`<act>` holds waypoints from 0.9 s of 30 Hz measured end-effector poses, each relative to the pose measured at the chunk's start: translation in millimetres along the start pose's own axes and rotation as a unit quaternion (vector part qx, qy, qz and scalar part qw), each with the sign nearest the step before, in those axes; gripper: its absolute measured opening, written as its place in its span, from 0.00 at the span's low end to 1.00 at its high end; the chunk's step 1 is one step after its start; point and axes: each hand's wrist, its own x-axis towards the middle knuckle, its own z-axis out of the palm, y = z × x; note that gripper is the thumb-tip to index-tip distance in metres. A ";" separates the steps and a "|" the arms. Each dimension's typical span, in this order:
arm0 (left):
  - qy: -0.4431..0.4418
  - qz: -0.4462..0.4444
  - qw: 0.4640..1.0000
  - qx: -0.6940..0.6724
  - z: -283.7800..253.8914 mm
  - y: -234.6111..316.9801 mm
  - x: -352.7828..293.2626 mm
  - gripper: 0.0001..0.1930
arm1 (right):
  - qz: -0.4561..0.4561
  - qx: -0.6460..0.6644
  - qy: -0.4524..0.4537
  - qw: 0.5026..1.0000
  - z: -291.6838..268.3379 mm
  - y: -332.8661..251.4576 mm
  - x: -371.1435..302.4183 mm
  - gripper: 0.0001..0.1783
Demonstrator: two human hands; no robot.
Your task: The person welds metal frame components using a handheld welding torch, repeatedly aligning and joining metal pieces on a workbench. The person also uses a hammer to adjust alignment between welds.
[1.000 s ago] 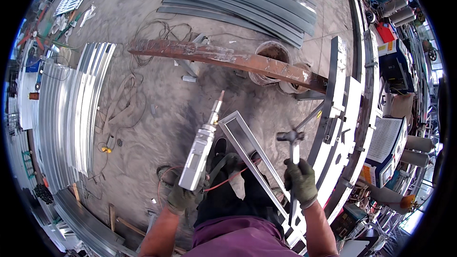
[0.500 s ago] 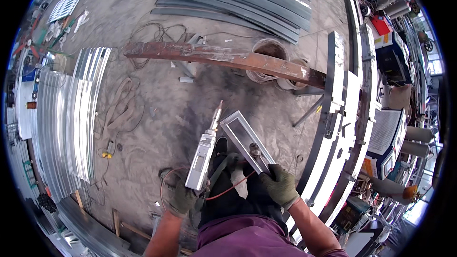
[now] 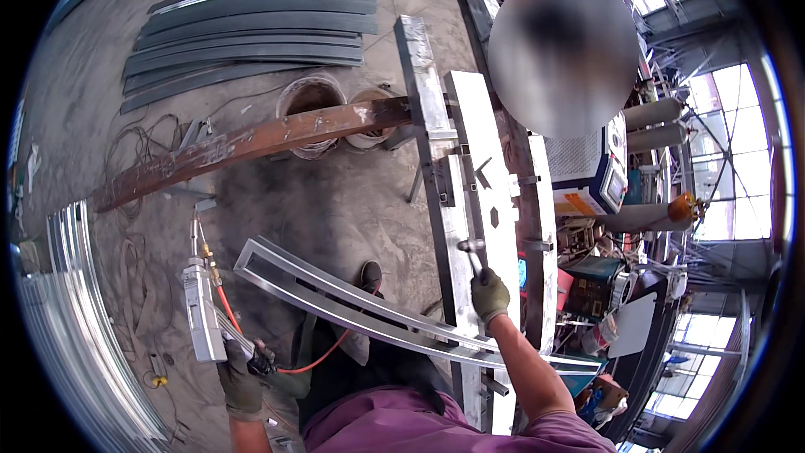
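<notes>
My left hand (image 3: 241,386), in a dull green glove, is closed around the rear of a silver handheld welding gun (image 3: 201,310), its narrow nozzle pointing away from me. An orange-red hose (image 3: 314,365) loops from the gun toward my legs. My right hand (image 3: 489,295), gloved alike, grips a hammer (image 3: 477,261) by its handle, head up, above the white beams. Between my hands, a long narrow metal frame (image 3: 352,288) lies across in front of my body. Its right part passes over the beams and under my right forearm; the left end juts out above the floor.
Long white beams (image 3: 486,184) run along my right side. A rusty beam (image 3: 251,137) crosses ahead, with two buckets (image 3: 312,101) by it. Grey metal strips (image 3: 260,25) lie farther off, shiny profiles (image 3: 71,310) at left. A blurred person (image 3: 563,54) stands beyond the beams.
My view has swung right. My right hand has lifted the hammer away from the frame and over the white beams. The welding gun has moved left, away from the frame.
</notes>
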 end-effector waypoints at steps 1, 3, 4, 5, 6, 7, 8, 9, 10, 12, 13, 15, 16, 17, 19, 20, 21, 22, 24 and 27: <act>-0.015 0.007 1.000 0.004 15.4 6.0 -1.0 0.38 | 0.021 0.000 0.020 1.000 3.8 18.1 11.6 0.17; 0.004 0.014 0.999 0.047 36.4 -1.3 -0.5 0.35 | 0.023 -0.041 0.041 0.998 4.1 50.7 30.8 0.16; 0.018 0.024 0.997 0.076 48.1 -7.3 -1.4 0.32 | 0.008 -0.076 0.053 0.996 9.2 72.7 44.0 0.16; 0.038 0.033 0.993 0.106 60.7 -10.0 -6.6 0.30 | -0.011 -0.110 0.062 0.992 16.3 100.2 54.8 0.15; 0.032 0.016 0.992 0.122 85.1 -2.9 -15.9 0.29 | 0.026 -0.008 0.054 0.998 22.8 124.7 63.9 0.14; 0.033 0.000 0.989 0.142 111.4 4.9 -23.3 0.29 | 0.032 0.047 0.057 0.997 32.1 148.4 74.4 0.13; -0.006 -0.005 0.983 0.186 115.1 -2.0 -24.9 0.26 | 0.025 0.093 0.060 0.993 38.6 168.4 80.7 0.13; -0.048 -0.014 0.972 0.228 113.2 -14.1 -20.1 0.24 | 0.018 0.131 0.061 0.989 46.2 188.0 85.3 0.12; -0.068 -0.019 0.969 0.238 125.4 -17.2 -18.8 0.22 | 0.006 0.142 0.064 0.988 55.2 206.3 87.9 0.12; -0.091 0.021 0.959 0.268 139.6 -37.8 -22.2 0.19 | -0.052 -0.004 0.103 0.993 71.0 218.5 109.9 0.12; -0.099 0.058 0.947 0.302 144.3 -50.8 -23.6 0.20 | -0.024 -0.034 0.070 0.997 70.1 214.9 113.8 0.12; -0.130 -0.015 0.968 0.213 186.4 -32.3 -31.7 0.21 | -0.019 -0.032 0.074 0.997 80.6 243.7 126.5 0.12; -0.108 0.140 0.939 0.295 200.6 -29.8 -32.5 0.22 | 0.017 -0.060 0.021 0.998 77.0 237.3 130.8 0.15; -0.140 -0.009 0.975 0.172 198.0 -47.2 -35.7 0.26 | 0.055 -0.079 0.064 0.993 78.9 233.2 132.0 0.19; -0.133 0.063 0.965 0.216 196.4 -67.0 -35.8 0.35 | 0.009 -0.069 0.103 0.992 73.0 210.0 118.8 0.25; -0.138 0.045 0.970 0.192 199.8 -69.0 -33.8 0.33 | -0.029 -0.020 0.101 0.994 67.2 198.5 110.9 0.29; -0.143 0.063 0.962 0.224 202.6 -67.9 -29.5 0.34 | -0.050 0.065 0.079 0.993 65.1 183.9 100.8 0.28; -0.142 0.080 0.953 0.256 203.1 -64.2 -27.5 0.35 | -0.051 0.188 -0.037 0.980 50.0 147.6 82.0 0.27; -0.154 0.076 0.940 0.296 202.8 -55.7 -20.6 0.40 | -0.068 0.411 -0.191 0.889 3.6 54.0 15.6 0.26; -0.198 0.051 0.923 0.327 194.4 -54.3 -2.2 0.46 | -0.162 0.542 -0.303 0.767 -72.2 -77.7 -89.5 0.37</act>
